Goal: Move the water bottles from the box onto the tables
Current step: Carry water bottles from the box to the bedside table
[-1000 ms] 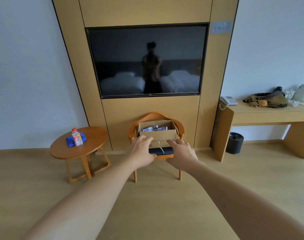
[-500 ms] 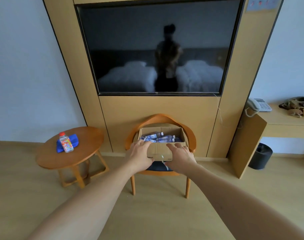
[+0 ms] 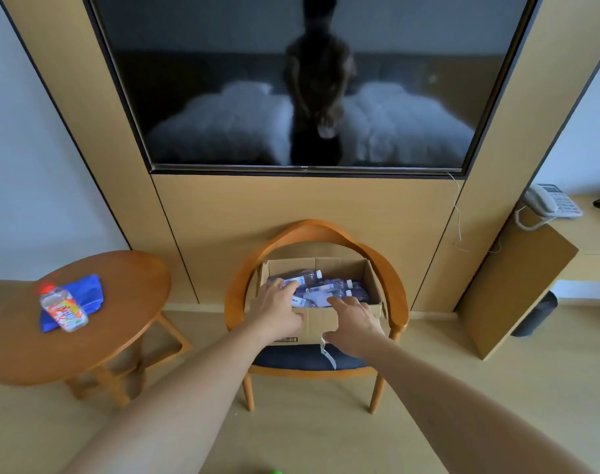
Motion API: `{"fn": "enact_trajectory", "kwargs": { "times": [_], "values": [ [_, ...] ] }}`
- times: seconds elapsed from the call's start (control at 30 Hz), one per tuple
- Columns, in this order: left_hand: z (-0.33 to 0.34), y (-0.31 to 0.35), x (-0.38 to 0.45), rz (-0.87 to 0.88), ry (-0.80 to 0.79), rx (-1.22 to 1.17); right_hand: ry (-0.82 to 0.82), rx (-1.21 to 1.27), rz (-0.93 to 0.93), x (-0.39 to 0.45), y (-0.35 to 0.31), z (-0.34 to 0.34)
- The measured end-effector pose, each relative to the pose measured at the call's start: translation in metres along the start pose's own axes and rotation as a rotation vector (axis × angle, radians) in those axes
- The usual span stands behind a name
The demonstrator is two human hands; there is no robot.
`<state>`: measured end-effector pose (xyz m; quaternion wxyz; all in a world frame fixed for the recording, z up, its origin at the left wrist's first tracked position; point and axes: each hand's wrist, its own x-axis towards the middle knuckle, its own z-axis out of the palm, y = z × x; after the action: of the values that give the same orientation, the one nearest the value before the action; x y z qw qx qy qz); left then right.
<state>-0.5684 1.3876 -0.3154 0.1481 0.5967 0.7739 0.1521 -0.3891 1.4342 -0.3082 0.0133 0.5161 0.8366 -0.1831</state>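
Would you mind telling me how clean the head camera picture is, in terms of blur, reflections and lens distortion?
In the head view, the drink bottle on the round table is smeared by blur at the left edge; the TV screen mirrors a dim figure and two beds; wide-angle distortion tilts the wall panel edges; the water bottles in the box stay fairly readable.

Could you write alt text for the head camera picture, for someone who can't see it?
Two bare hands, left hand and right hand, reach into a cardboard box of water bottles on a wooden chair. A round table at left holds a drink bottle on a blue cloth; a dark TV hangs above.
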Motion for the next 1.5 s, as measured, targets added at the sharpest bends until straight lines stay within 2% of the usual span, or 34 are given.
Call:
{"fn": "enact_trajectory", "kwargs": {
  "times": [0.27,0.43,0.57,0.7,0.8,1.0,1.13,1.27,1.5],
  "values": [
    [0.024,-0.058,0.114,-0.003,-0.147,-0.024,-0.128,0.04,0.097,0.121,-0.015,0.026],
    [0.051,-0.079,0.162,-0.037,-0.246,-0.016,-0.213,0.061,0.131,0.182,-0.004,0.043],
    [0.077,-0.093,0.2,-0.059,-0.263,-0.026,-0.271,0.004,0.128,0.233,0.012,0.063],
    [0.104,-0.104,0.232,-0.075,-0.292,0.06,-0.351,-0.049,0.114,0.281,0.036,0.088],
    [0.124,-0.11,0.253,-0.097,-0.408,0.142,-0.41,-0.06,0.102,0.31,0.054,0.104],
    [0.15,-0.114,0.287,-0.064,-0.6,0.26,-0.491,-0.23,-0.046,0.365,0.075,0.125],
    [0.163,-0.112,0.297,-0.06,-0.704,0.346,-0.454,-0.319,-0.19,0.382,0.077,0.141],
    [0.172,-0.115,0.302,-0.038,-0.736,0.371,-0.423,-0.443,-0.317,0.389,0.077,0.16],
    [0.179,-0.115,0.308,0.019,-0.795,0.422,-0.404,-0.448,-0.341,0.392,0.067,0.169]
  ]
}}
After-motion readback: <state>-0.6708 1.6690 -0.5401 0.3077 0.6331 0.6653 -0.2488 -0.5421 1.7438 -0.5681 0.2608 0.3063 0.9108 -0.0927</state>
